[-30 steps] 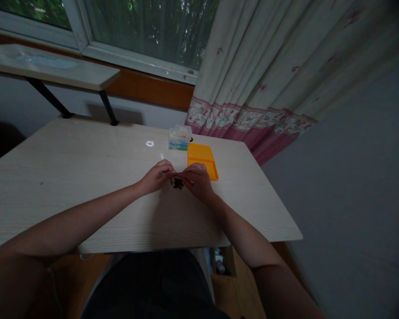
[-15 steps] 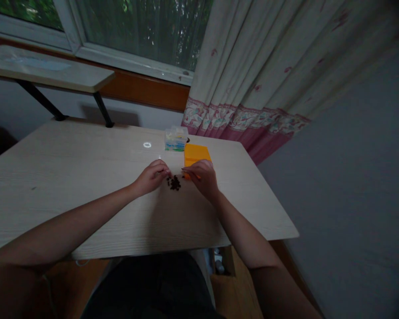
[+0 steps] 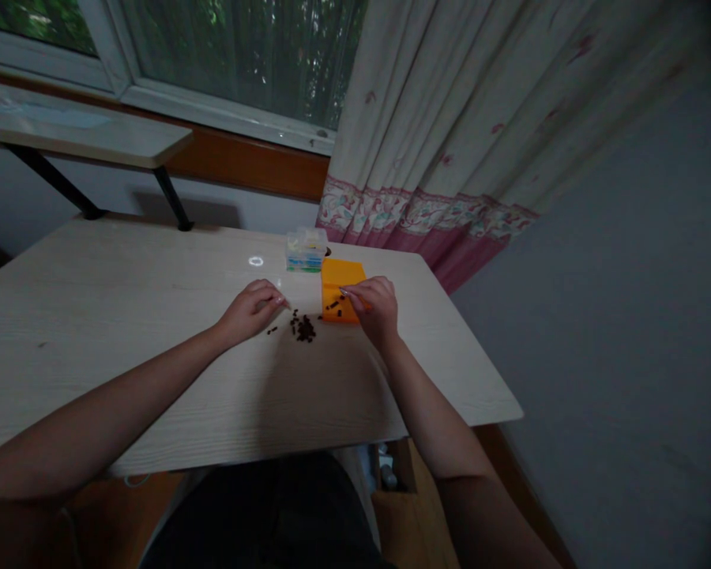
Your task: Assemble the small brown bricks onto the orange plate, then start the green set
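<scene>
A heap of small dark brown pieces [image 3: 306,329], perhaps beans or beads, lies on the pale table. My left hand [image 3: 252,310] is just left of the heap, its thumb and fingers pinched together; what they hold, if anything, is too small to make out. A couple of loose pieces [image 3: 272,330] lie below its fingertips. To the right stands an orange box [image 3: 342,272] with several dark pieces on its near part. Over that part is my right hand [image 3: 376,307], fingers pinched on a small dark piece [image 3: 343,292]. The hand hides the box's right side.
Behind the orange box sits a clear plastic case [image 3: 306,250] with blue and green contents. A raised shelf [image 3: 112,142] on black legs stands at the back left of the table [image 3: 171,316]. A curtain [image 3: 415,158] hangs behind, and an open drawer [image 3: 396,466] shows below.
My right hand has shifted right over the orange box, uncovering dark pieces there. My left hand has drawn back left from the heap, and loose pieces now show beside it.
</scene>
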